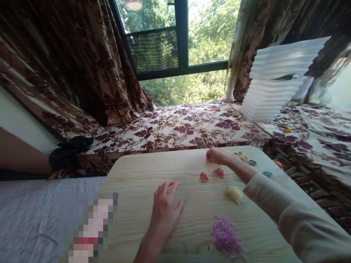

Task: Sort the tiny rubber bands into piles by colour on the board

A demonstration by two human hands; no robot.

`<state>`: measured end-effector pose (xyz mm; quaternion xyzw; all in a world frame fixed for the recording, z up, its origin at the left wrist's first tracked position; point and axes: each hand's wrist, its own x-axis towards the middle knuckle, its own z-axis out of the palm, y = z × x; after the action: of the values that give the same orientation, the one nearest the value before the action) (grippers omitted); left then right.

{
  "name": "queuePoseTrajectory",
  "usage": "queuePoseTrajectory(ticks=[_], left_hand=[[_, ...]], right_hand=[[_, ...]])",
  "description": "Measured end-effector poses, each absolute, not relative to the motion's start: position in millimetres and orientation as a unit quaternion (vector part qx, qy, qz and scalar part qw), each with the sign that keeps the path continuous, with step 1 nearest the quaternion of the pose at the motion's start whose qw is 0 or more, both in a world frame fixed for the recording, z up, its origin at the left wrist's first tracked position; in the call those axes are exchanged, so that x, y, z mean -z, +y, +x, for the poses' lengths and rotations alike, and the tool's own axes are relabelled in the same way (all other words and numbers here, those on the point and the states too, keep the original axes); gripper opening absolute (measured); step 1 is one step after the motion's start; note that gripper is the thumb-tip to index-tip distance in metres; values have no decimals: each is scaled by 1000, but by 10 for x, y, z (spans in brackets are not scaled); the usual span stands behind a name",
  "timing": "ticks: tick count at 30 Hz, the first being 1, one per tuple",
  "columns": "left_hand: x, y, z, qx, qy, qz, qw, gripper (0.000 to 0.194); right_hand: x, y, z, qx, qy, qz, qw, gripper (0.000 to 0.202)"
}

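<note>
My left hand (166,206) hovers over or rests on the middle of the wooden table (137,204), fingers apart, holding nothing. At the far side my right hand (216,156) is closed, with a small purple spot at its fingers; I cannot make out what it holds. Nearest to it are a pink bundle of bands (220,173), a red bundle of bands (204,177) and several yellow bands (241,157). A dark green bundle of bands (252,162) and a teal bundle (267,174) lie farther right. Closer in are a pale yellow pile (235,194) and a lilac pile of thin bands (226,233).
An orange bundle (277,163) shows at the table's right edge. Behind is a ledge with a flowered cover (181,128), carrying white ribbed foam sheets (274,87) and a small yellow item (287,130). A bed (24,212) with a white cable is at left.
</note>
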<state>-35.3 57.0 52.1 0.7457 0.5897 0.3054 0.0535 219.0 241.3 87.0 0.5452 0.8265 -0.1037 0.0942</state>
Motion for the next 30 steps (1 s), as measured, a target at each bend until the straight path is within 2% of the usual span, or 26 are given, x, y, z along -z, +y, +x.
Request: queuePoseTrajectory(ticks=[6,13,22,30], left_hand=[[-496,568,-285,-309,575,756,56,39],[-464,501,-316,-307,563,766,54,37],[-498,455,-342,-307,548,777,50,36],[-515,420,-384,-301,555,774,51,37]], right_hand=[[-814,2434,2199,98,828,548,65,30],[-1069,2524,2881,84,812,576,47,26],[-726,2459,3031,116,825,552,41,33],[-688,2563,2990,93,814,570,70,31]])
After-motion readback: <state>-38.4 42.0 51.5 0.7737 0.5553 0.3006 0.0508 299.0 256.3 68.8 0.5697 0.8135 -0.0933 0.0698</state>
